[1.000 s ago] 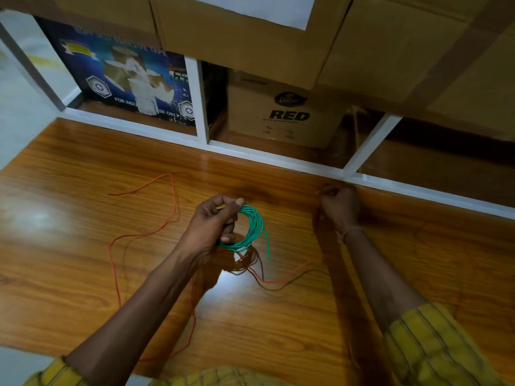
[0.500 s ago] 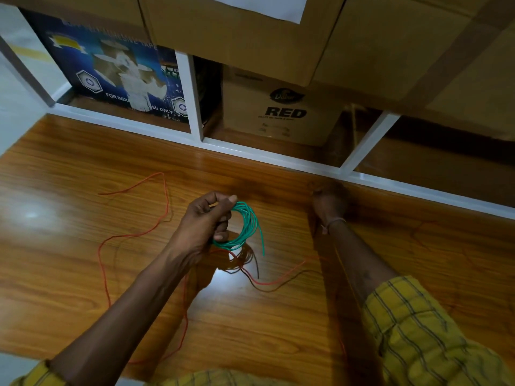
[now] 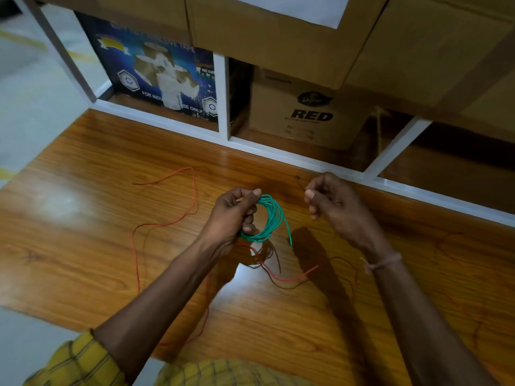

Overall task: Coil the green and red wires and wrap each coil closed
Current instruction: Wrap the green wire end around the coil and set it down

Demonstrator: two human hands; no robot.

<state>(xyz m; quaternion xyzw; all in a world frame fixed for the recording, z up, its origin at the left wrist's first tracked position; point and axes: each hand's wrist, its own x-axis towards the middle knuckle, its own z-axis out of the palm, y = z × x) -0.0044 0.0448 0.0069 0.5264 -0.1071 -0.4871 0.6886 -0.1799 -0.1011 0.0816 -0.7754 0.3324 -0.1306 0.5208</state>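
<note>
The green wire, wound into a coil with one loose end hanging down, is being gripped above the wooden table by the fingers of the left hand. The right hand is being held just to the right of the coil, apart from it, its fingers curled and pinched together; whether anything is pinched cannot be told. The red wire is being left uncoiled on the table, trailing from the far left to beneath the coil.

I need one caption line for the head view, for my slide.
Left hand holds a green coil; right hand nears; red wire lies loose.
</note>
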